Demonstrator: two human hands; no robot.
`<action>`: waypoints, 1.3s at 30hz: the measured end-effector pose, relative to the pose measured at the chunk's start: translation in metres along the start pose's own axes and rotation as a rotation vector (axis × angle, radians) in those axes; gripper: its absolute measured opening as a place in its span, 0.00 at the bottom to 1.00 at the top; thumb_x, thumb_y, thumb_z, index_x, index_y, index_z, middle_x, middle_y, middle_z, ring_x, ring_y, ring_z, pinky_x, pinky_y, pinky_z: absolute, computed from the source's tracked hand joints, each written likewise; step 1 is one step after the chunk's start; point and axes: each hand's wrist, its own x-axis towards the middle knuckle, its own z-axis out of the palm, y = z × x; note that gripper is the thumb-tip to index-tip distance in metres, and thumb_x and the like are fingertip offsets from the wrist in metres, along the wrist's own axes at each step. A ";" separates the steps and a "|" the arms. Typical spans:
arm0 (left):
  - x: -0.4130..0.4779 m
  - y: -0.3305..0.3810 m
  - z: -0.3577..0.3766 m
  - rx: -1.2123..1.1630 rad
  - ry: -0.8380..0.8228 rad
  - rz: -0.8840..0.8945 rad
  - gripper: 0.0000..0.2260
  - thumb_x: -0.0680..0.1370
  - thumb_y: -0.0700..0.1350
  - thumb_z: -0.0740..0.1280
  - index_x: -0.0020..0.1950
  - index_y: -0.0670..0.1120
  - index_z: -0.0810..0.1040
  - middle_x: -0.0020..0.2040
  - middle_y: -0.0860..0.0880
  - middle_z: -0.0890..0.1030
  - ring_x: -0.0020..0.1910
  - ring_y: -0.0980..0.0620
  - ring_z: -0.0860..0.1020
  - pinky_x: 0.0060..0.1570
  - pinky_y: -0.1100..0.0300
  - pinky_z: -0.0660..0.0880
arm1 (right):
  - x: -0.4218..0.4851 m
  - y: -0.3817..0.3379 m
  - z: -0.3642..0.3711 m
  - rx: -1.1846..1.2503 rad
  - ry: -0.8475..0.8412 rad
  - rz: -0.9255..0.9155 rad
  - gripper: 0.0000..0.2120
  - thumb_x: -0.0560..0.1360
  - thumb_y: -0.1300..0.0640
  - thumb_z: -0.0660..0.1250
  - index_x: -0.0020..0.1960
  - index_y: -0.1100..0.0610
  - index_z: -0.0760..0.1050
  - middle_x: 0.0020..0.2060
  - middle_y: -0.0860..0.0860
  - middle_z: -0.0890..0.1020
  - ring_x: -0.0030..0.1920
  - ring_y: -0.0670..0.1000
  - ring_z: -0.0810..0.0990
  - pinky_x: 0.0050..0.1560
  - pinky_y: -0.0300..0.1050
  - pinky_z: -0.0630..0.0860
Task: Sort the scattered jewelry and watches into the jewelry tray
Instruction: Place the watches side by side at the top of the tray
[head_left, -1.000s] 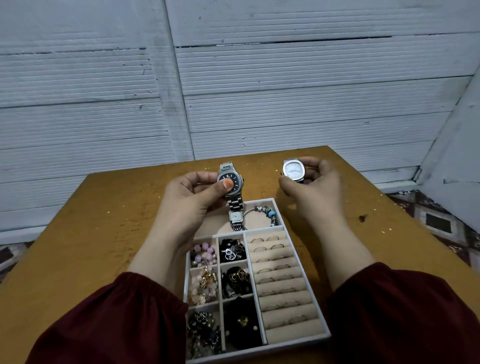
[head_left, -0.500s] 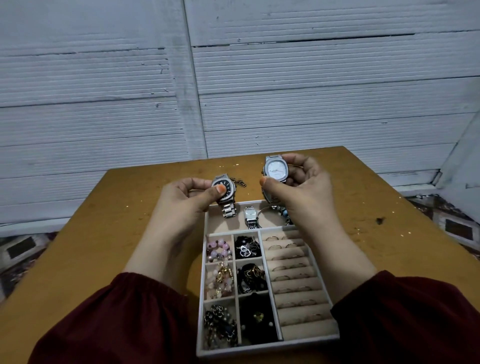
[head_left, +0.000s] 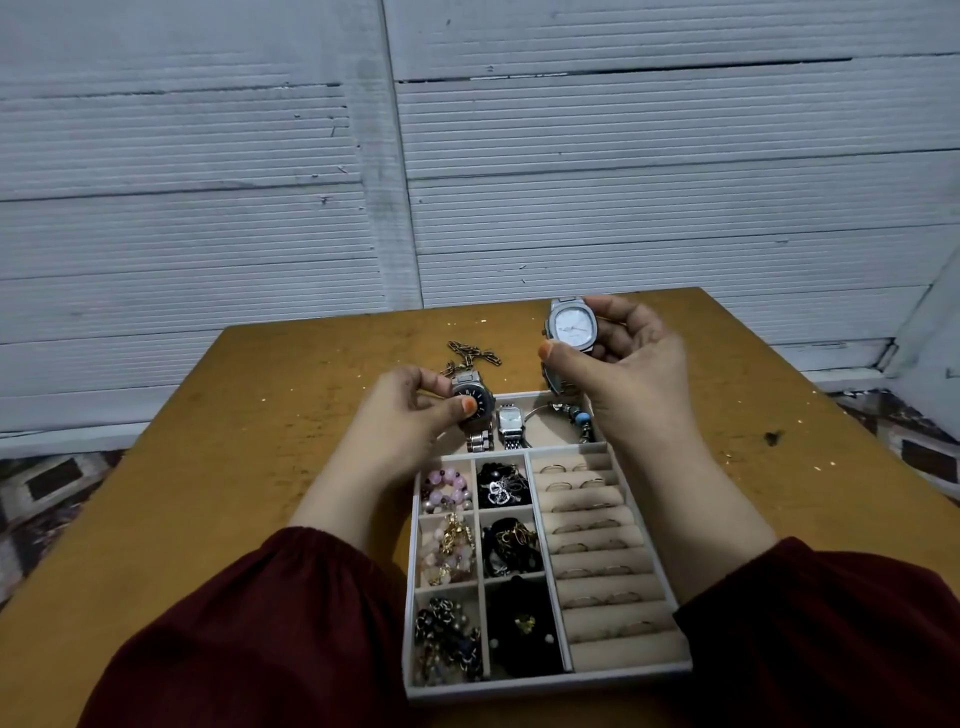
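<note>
The white jewelry tray (head_left: 545, 688) lies on the wooden table (head_left: 218, 467) in front of me. My left hand (head_left: 410, 415) pinches a dark-faced silver watch (head_left: 475, 408) over the tray's far left compartment, its band reaching down into it. My right hand (head_left: 623, 364) holds a white-faced silver watch (head_left: 571, 325) up above the tray's far right corner. A small square-faced watch (head_left: 510, 421) and a beaded bangle (head_left: 576, 415) lie in the far compartment. A gold chain (head_left: 472, 353) lies on the table behind the tray.
The tray's left compartments hold bead bracelets (head_left: 447, 488), chains and dark pieces; ring rolls (head_left: 597, 545) fill its right side. A grey panelled wall (head_left: 467, 156) rises behind the table. A patterned floor (head_left: 47, 478) shows at both sides.
My left hand has lowered the dark-faced watch toward the tray's far compartment. My right hand still holds the white-faced watch up. The view has shifted, showing the gold chain behind the tray.
</note>
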 end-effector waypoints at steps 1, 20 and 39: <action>0.000 0.000 0.000 0.013 0.002 0.006 0.08 0.75 0.40 0.70 0.50 0.41 0.74 0.40 0.42 0.79 0.32 0.50 0.79 0.26 0.62 0.73 | 0.000 0.000 0.000 0.001 0.001 0.001 0.21 0.65 0.71 0.74 0.51 0.54 0.73 0.43 0.53 0.83 0.42 0.49 0.82 0.47 0.47 0.81; -0.003 0.002 -0.001 -0.020 0.042 -0.013 0.02 0.75 0.37 0.69 0.42 0.40 0.79 0.36 0.44 0.82 0.30 0.53 0.78 0.27 0.61 0.75 | 0.000 -0.001 -0.004 0.027 0.023 -0.002 0.20 0.65 0.72 0.74 0.50 0.54 0.74 0.42 0.53 0.83 0.42 0.50 0.81 0.49 0.51 0.80; 0.006 0.002 0.003 0.107 0.011 -0.034 0.05 0.75 0.37 0.69 0.39 0.41 0.78 0.38 0.43 0.82 0.33 0.49 0.81 0.38 0.58 0.81 | 0.003 0.002 -0.006 0.038 0.020 -0.017 0.20 0.65 0.72 0.74 0.50 0.54 0.74 0.41 0.52 0.83 0.41 0.49 0.82 0.45 0.46 0.81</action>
